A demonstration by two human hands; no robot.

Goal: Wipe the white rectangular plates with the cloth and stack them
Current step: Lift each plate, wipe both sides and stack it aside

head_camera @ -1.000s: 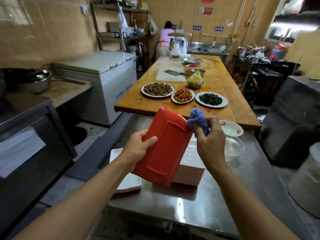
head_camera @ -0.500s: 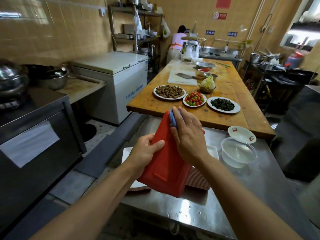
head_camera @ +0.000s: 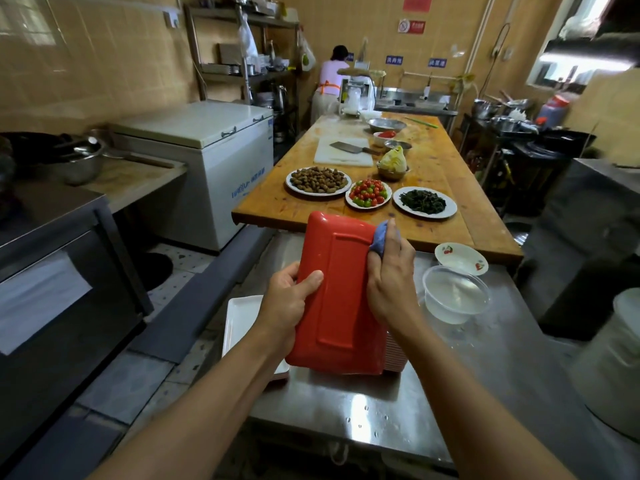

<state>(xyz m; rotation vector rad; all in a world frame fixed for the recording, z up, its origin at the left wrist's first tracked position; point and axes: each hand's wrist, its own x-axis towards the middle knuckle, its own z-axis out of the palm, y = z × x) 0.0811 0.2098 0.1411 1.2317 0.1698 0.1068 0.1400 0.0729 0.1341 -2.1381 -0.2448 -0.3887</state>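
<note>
My left hand (head_camera: 289, 299) grips the plate (head_camera: 337, 296) by its left long edge, thumb curled over the red underside, while my right hand (head_camera: 389, 275) pinches the cloth (head_camera: 379, 239) against the right rim near two o'clock. The plate looks stiff, glossy and probably slick and breakable, so I judge the long edges the safest hold. It stands tilted over the steel table (head_camera: 450, 393), red back facing me, long axis running twelve to six, above the stack (head_camera: 394, 355) at six.
</note>
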